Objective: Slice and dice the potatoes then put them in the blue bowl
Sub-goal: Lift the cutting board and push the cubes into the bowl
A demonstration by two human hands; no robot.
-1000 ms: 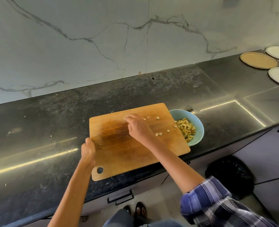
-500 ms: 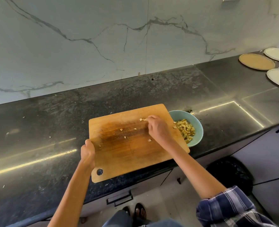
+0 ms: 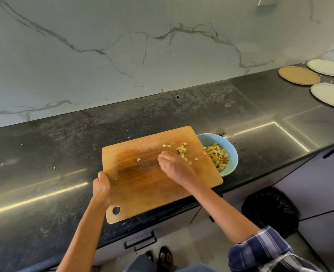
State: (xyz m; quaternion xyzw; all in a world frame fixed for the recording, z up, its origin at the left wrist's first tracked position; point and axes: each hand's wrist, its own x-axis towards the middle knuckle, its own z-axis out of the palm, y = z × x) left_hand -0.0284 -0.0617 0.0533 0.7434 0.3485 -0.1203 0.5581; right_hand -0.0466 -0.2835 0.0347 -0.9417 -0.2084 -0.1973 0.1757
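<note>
Sweeping last bits (image 3: 182, 150) into the bowl (image 3: 233, 156) at 3 o'clock: right hand (image 3: 175, 166) loosely curled, empty; left hand (image 3: 101, 186) grips the board (image 3: 152, 185). Next, push right.

My black stone counter (image 3: 64, 154) carries the wooden cutting board (image 3: 152, 189), jutting over its front edge, the blue bowl (image 3: 231, 154) just beside the board, and round plates (image 3: 299, 75) at its far right corner.

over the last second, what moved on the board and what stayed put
The right hand swept toward the blue bowl, then came back to mid-board, leaving potato pieces bunched near the bowl-side edge. The left hand still grips the cutting board; bowl unmoved.
</note>
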